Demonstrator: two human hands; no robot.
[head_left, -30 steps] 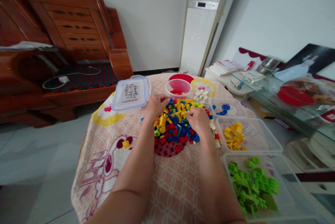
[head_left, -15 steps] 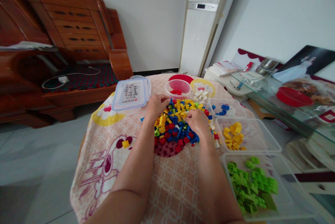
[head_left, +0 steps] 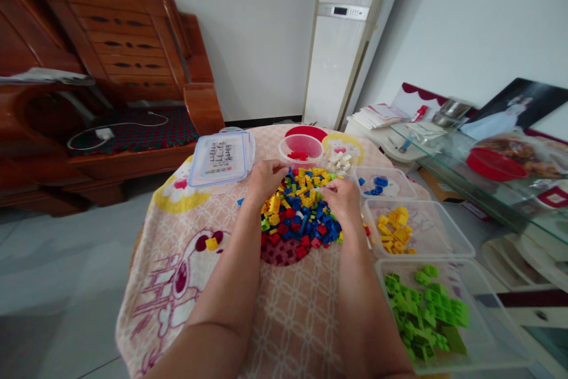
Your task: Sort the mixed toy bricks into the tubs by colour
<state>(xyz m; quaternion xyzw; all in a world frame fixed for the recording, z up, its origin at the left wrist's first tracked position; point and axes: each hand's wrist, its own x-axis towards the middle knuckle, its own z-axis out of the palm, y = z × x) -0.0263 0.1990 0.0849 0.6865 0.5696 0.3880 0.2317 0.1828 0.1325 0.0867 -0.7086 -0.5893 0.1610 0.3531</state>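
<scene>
The left hand (head_left: 267,179) and right hand (head_left: 342,197) are hovering at the bricks (head_left: 298,220) heaped on the cloth (head_left: 288,308), both nearly pinched together, any hold unclear, seemingly mid-picking, the next move calling for a clean single-brick pinch.

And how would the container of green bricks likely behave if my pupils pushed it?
The container looks broad and low, so it probably wouldn't tip. Its translucent, plastic look suggests it may flex slightly. The green bricks lie loosely heaped, so some would likely shift.
</scene>
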